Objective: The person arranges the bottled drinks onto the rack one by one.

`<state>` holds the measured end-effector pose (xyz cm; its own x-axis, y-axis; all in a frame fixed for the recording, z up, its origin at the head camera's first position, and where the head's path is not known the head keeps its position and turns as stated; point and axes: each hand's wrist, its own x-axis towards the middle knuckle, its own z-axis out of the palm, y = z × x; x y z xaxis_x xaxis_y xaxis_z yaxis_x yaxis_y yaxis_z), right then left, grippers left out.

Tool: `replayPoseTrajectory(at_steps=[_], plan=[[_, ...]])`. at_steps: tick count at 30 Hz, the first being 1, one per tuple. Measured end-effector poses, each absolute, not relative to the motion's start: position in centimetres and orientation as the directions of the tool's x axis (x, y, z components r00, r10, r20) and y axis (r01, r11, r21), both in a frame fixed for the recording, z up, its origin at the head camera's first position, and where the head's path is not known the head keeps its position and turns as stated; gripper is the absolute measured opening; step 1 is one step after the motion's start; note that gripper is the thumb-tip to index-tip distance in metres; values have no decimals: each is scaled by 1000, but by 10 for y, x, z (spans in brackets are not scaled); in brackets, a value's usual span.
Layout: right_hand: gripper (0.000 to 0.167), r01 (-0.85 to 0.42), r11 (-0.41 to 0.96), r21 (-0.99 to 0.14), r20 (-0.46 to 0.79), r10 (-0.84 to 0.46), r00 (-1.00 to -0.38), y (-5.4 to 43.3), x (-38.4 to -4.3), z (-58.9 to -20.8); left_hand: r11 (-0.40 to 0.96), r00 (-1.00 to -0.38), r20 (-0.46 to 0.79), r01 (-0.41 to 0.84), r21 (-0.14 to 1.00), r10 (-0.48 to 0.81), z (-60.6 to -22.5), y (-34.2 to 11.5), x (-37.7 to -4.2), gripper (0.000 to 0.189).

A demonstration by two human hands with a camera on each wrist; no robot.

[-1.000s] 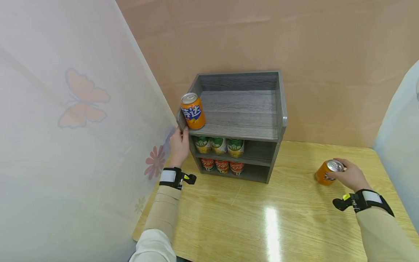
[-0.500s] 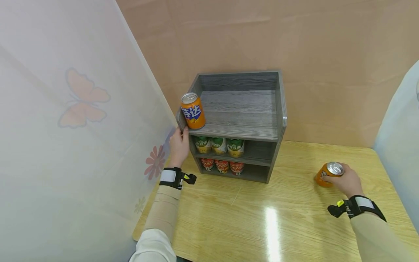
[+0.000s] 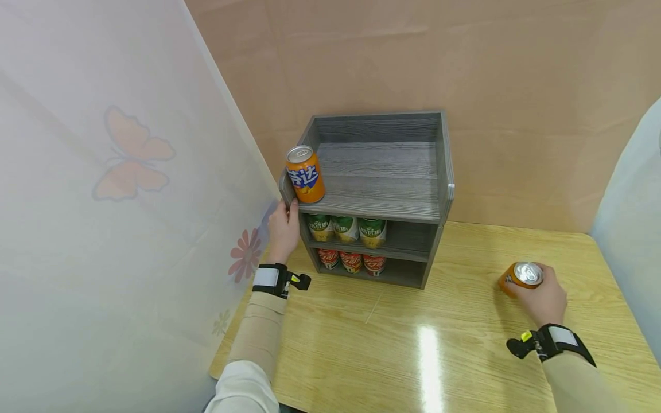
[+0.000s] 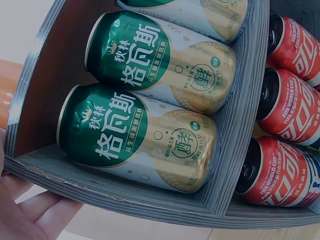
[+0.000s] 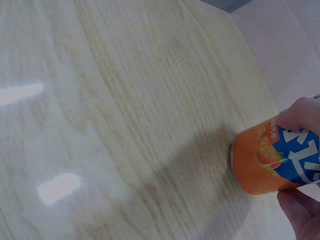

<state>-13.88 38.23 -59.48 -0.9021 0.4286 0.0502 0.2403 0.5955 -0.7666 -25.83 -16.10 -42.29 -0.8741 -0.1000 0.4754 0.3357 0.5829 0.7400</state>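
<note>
My right hand (image 3: 548, 301) grips an orange soda can (image 3: 528, 274) at the right of the wooden table. In the right wrist view, thumb and fingers wrap the can's (image 5: 262, 162) blue label; its base is low over the wood, and I cannot tell whether it touches. My left hand (image 3: 284, 234) holds the left side panel of a grey wooden shelf (image 3: 379, 183), thumb at the front edge. Another orange soda can (image 3: 306, 180) stands upright at the top tier's front left corner, just above that hand.
Green-and-gold kvass cans (image 3: 345, 229) line the left of the middle tier. Below them are red cola cans (image 3: 351, 262) on the bottom tier. A white curtain (image 3: 155, 258) hangs at the left, with brown paper (image 3: 516, 115) behind the shelf.
My right hand has shifted slightly left and toward me, wrist turning, and the can in it now shows more of its top. The left hand stays on the shelf panel.
</note>
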Motion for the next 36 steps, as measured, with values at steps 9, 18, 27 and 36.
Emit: replayPoseTrajectory(at_steps=[9,18,27,36], plan=[[77,231,576,-784,90,474,-876,374,-136,-594,582,-870,483,344,737,-96,-424,-161,-259,36],[74,157,625,-764,171,431,-886,371,-143,-556,578,-868,486,347,739,-99,-424,-161,-259,37],[71,9,635,-772,320,401,-858,357,-154,-499,581,-875,474,336,742,-100,-424,-161,-260,38],[75,-166,575,-801,446,388,-806,332,-156,-433,588,-876,471,328,740,-104,-424,-161,-260,38]])
